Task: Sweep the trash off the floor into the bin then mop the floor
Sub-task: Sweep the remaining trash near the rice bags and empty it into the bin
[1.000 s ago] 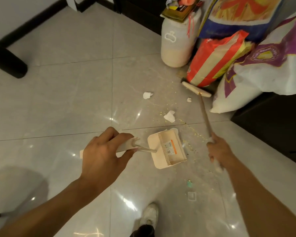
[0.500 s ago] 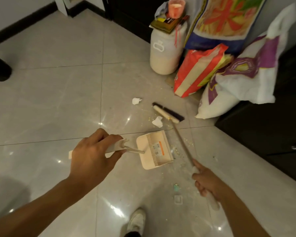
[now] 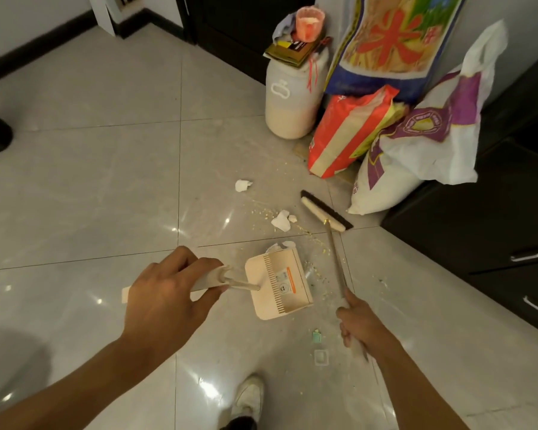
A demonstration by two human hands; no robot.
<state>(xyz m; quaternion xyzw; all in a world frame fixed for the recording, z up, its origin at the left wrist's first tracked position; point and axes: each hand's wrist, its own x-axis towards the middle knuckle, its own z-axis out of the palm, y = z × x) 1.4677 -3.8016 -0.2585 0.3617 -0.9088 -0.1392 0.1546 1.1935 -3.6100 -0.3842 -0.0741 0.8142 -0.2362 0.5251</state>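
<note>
Cream plastic fills the left hand [image 3: 165, 299], whose fingers are curled round the long handle of the dustpan [image 3: 280, 283], low in the middle of the frame. Whether the pan sits flat on the glossy grey floor tiles [image 3: 106, 187] or hangs just above them I cannot tell. The right hand [image 3: 359, 327], at the lower right, is clenched round the thin shaft of the broom [image 3: 325, 212]. Its dark-bristled head lies further up, near the white and purple sack [image 3: 416, 156] and the red and orange sack [image 3: 348, 135].

The trash is spread wide. Paper scraps [image 3: 281, 220] and yellowish grains [image 3: 261, 212] lie between the broom head and the pan, and a crumpled paper ball [image 3: 243, 185] sits further to the upper left. A green bit [image 3: 316, 336] and a clear square piece [image 3: 320, 356] lie below the pan, near the white shoe [image 3: 249, 395]. No bin or mop is in view.

The broom head sits right of the scraps, so a straight pull would probably miss them and drag grains past the pan's right side towards the dark cabinet [image 3: 494, 228]. A quick stroke could scatter grains across the slick tile. If the pan's edge is lifted, the grains will slip underneath. The pieces by the shoe are easily missed or trodden on. Any grains left behind would smear once mopping starts.
</note>
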